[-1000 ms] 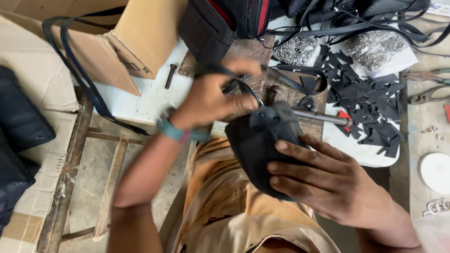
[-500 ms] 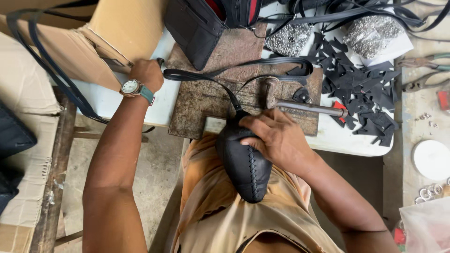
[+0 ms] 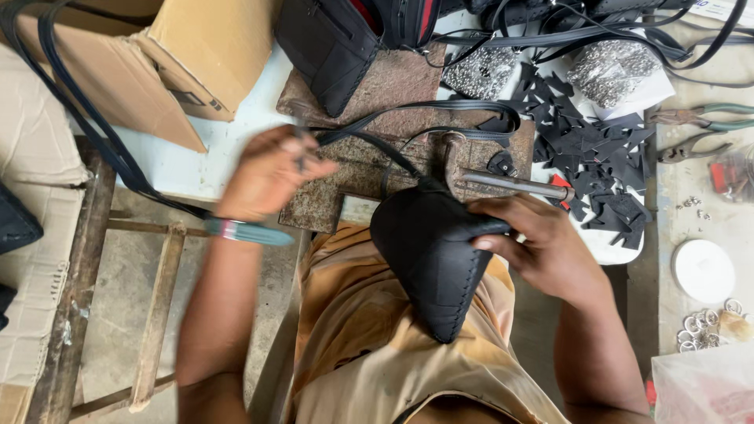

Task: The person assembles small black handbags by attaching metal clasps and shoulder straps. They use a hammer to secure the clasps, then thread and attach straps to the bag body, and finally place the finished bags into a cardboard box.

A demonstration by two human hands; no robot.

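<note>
fingers of right hand (image 3: 542,251) grasp the black pouch (image 3: 432,259) on the lap, near the rusty plate (image 3: 377,149). left hand (image 3: 267,177), blurred, pinches the strap (image 3: 424,110) at the plate. better keep the strap tight and flat, pouch steady.

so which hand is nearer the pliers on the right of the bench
Right. The right hand grips the black leather pouch just left of and below the pliers; the left hand is far across the rusty metal slab, at the strap.
</note>
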